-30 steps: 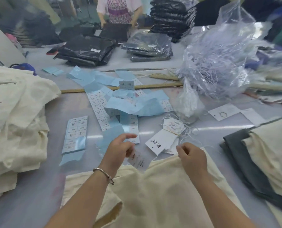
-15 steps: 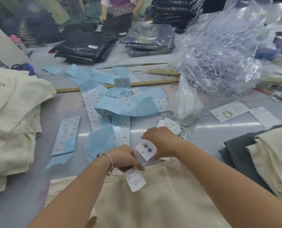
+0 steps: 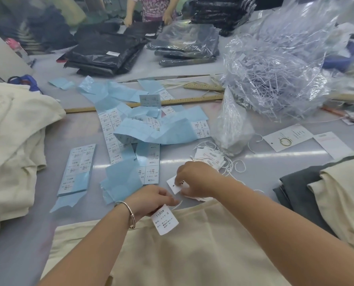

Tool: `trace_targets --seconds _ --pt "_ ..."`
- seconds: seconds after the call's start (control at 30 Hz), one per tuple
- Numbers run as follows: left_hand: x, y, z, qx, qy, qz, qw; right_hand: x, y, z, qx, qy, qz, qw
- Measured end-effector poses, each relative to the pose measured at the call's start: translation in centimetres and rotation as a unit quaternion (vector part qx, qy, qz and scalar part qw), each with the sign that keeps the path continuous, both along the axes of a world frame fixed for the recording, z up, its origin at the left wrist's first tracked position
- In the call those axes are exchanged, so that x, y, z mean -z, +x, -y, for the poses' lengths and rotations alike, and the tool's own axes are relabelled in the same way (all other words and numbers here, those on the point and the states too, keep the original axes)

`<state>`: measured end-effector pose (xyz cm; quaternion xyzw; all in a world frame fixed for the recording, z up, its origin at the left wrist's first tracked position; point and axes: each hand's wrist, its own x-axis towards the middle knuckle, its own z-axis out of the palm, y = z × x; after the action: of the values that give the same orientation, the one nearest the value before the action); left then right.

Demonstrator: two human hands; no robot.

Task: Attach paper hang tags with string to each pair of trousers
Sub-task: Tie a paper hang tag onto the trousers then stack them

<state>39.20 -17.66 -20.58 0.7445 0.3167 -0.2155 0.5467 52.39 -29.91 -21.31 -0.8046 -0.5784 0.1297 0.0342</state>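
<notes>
Cream trousers (image 3: 182, 254) lie flat on the grey table in front of me. My left hand (image 3: 149, 200), with a bangle on the wrist, pinches a white size label (image 3: 164, 220) printed "1103# S" that hangs over the waistband. Just to its right, my right hand (image 3: 194, 178) grips a white paper hang tag (image 3: 173, 185) with a small hole. A thin string (image 3: 177, 204) runs between the two hands. Behind my right hand lies a loose pile of hang tags with white strings (image 3: 210, 156).
Blue label sheets (image 3: 151, 131) are scattered mid-table. Cream trousers (image 3: 13, 141) are heaped at the left; grey and cream folded trousers (image 3: 326, 193) sit at the right. A clear bag of plastic strips (image 3: 275, 69), a wooden ruler (image 3: 172, 101), bagged dark garments (image 3: 110, 52) and another person (image 3: 151, 9) are behind.
My right hand reached forward to the tag pile and came back holding a hang tag. My left hand stayed on the size label, which now hangs over the waistband.
</notes>
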Motion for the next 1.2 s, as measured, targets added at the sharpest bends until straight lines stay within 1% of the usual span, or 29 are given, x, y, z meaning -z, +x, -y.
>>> trace_targets --seconds 0.1,0.2,0.23,0.27,0.33,0.4,0.5,0.6,0.67,0.73,0.77,0.8,0.83,0.9,0.93,1.0,1.07,1.1,1.13,1.17,1.2 --pt "-0.1 -0.1 0.0 -0.002 0.001 -0.001 1.0 -0.4 -0.6 0.1 -0.001 0.008 0.057 0.998" --pt "-0.3 -0.3 0.0 -0.006 -0.013 0.011 1.0 -0.8 -1.8 1.0 -0.014 0.064 0.191 0.979" --pt "-0.3 -0.4 0.1 -0.005 -0.02 0.018 1.0 -0.4 -2.1 1.3 -0.012 0.105 0.223 0.969" --pt "-0.4 -0.5 0.1 -0.004 -0.028 0.025 0.999 -0.1 -2.3 1.6 -0.003 0.158 0.236 0.959" --pt "-0.7 -0.9 0.2 -0.003 -0.045 0.039 0.998 0.8 -2.9 2.2 0.026 0.281 0.226 0.933" --pt "-1.0 -1.6 0.0 0.0 -0.073 0.051 0.996 1.1 -3.4 2.5 0.088 0.391 0.185 0.897" --pt "-1.8 -2.7 -0.5 -0.003 -0.11 0.058 0.992 -0.2 -4.3 2.8 0.193 0.49 0.099 0.844" --pt "-2.7 -3.8 -1.4 -0.034 -0.119 0.084 0.989 -2.1 -5.4 3.4 0.298 0.519 -0.043 0.8" --pt "-3.5 -4.5 -1.9 -0.046 -0.108 0.12 0.986 -3.1 -6.3 4.0 0.364 0.518 -0.2 0.748" --pt "-4.8 -5.4 -2.1 -0.037 -0.096 0.16 0.982 -4.2 -7.3 4.7 0.378 0.524 -0.345 0.681" --pt "-5.6 -5.9 -2.1 -0.027 -0.096 0.181 0.978 -4.7 -7.9 5.0 0.375 0.529 -0.394 0.651" --pt "-6.4 -6.4 -2.1 -0.013 -0.099 0.2 0.975 -5.2 -8.5 5.2 0.369 0.532 -0.428 0.63" --pt "-7.3 -6.9 -1.9 0.005 -0.1 0.217 0.971 -5.8 -9.2 5.4 0.364 0.533 -0.449 0.618" --pt "-9.0 -7.7 -1.3 0.055 -0.091 0.24 0.965 -6.6 -10.7 5.3 0.35 0.534 -0.467 0.611" --pt "-9.7 -8.1 -0.9 0.082 -0.086 0.249 0.961 -6.9 -11.6 5.2 0.344 0.536 -0.466 0.614" --pt "-10.9 -9.0 0.0 0.112 -0.09 0.267 0.953 -7.8 -13.1 4.9 0.334 0.539 -0.449 0.63" --pt "-11.8 -9.7 0.8 0.113 -0.091 0.29 0.946 -8.5 -14.5 4.4 0.329 0.534 -0.423 0.653" --pt "-12.1 -10.1 1.2 0.11 -0.087 0.305 0.942 -8.7 -15.2 4.2 0.327 0.53 -0.395 0.675" --pt "-12.4 -10.5 1.4 0.105 -0.084 0.32 0.938 -9.0 -15.9 4.1 0.325 0.525 -0.341 0.709" --pt "-12.6 -10.8 1.5 0.094 -0.082 0.333 0.935 -9.2 -16.6 4.1 0.323 0.521 -0.261 0.746" --pt "-12.8 -11.2 1.4 0.077 -0.08 0.345 0.932 -9.5 -17.3 4.1 0.311 0.52 -0.182 0.774"
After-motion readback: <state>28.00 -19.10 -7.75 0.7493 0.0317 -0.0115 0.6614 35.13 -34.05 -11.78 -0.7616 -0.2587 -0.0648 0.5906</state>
